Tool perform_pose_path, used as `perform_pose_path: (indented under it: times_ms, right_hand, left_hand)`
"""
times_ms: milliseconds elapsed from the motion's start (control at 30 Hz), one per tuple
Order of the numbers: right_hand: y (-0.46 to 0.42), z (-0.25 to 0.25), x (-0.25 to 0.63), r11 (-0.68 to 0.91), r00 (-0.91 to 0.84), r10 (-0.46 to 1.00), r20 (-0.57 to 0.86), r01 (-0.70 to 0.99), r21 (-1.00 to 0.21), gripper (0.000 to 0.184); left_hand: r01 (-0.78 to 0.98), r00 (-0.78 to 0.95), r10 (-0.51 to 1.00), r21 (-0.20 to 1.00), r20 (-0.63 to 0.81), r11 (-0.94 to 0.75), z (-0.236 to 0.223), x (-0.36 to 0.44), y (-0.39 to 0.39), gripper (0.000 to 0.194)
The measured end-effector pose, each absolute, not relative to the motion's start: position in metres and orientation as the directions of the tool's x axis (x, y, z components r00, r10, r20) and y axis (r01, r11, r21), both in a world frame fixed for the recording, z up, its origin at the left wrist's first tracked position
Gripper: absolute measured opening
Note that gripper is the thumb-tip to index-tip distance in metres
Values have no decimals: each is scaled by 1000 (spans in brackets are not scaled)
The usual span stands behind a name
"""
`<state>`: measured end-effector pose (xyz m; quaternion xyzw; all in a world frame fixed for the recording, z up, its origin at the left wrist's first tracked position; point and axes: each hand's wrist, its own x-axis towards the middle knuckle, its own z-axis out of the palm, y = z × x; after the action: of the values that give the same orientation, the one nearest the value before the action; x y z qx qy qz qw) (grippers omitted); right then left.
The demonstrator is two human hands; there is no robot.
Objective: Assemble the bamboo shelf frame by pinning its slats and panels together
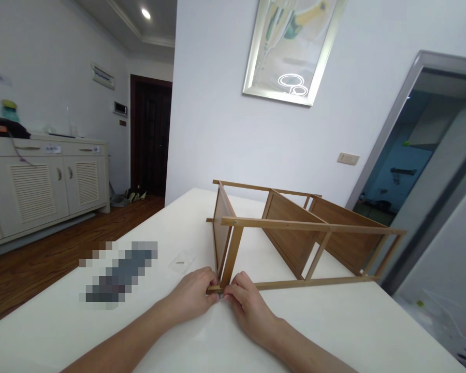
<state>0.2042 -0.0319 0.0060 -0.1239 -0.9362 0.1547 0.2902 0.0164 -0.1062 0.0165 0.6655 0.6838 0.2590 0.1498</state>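
A wooden shelf rack with several panels lies on its side on a white table. At its near left corner my left hand is closed around the end of the lower leg. Just to the right, my right hand has its fingers pinched together against the same corner. Something small and shiny shows between the two hands, too small to name. What the right fingers hold is hidden. Left of the rack lies a small clear plastic bag with what looks like a screw in it.
A blurred-out dark object lies on the table's left side. Beyond the table stand a white cabinet and a dark door. A framed picture hangs on the wall behind the rack. A doorway opens at the right.
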Motion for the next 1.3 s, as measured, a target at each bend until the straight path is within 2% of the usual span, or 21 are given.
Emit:
perform_pose_path:
  times_ms: [800,1000,1300]
  right_hand:
    - [-27,2,204,924,-783,333,525,161,-347,23]
    - [-28,3,205,938,-786,306,537,154,-309,23]
    - [-30,7,208,978,-813,200,547,132,-160,25]
  left_hand:
    - [834,-70,991,551,110,-3,22,18,-109,14]
    - [839,-84,990,544,110,10,24,21,-110,15]
    - [840,-90,989,543,115,13,24,22,-110,13]
